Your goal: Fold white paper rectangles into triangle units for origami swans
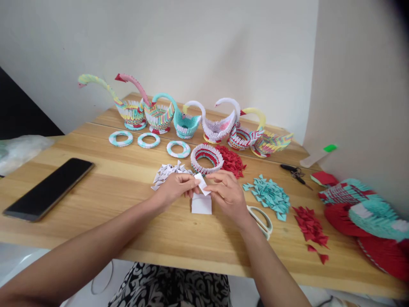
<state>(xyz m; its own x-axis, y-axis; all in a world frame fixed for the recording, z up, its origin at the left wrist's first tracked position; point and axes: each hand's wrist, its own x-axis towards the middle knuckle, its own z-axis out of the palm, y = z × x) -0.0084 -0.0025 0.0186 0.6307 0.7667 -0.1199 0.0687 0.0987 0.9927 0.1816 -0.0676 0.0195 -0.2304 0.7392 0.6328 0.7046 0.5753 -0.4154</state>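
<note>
Between both hands I hold a small folded strip of white paper (202,184), tilted above the table. My left hand (179,186) pinches its left side between thumb and fingers. On its right side the fingers of my right hand (225,190) grip the lower end. Just under the hands lies a stack of white paper pieces (201,204). A pile of folded white paper triangles (168,174) sits beside my left hand. Behind the hands stands a round ring of white, red and green folded pieces (207,158). White-handled scissors (261,221) lie partly hidden by my right forearm.
Several paper swans (187,123) line the back of the wooden table (128,221). In front are three white-and-teal rings (148,140). Red triangles (230,162), teal triangles (270,196) and more red pieces (309,226) lie rightward. A phone (47,189) rests left; a larger paper model (367,213) stands far right.
</note>
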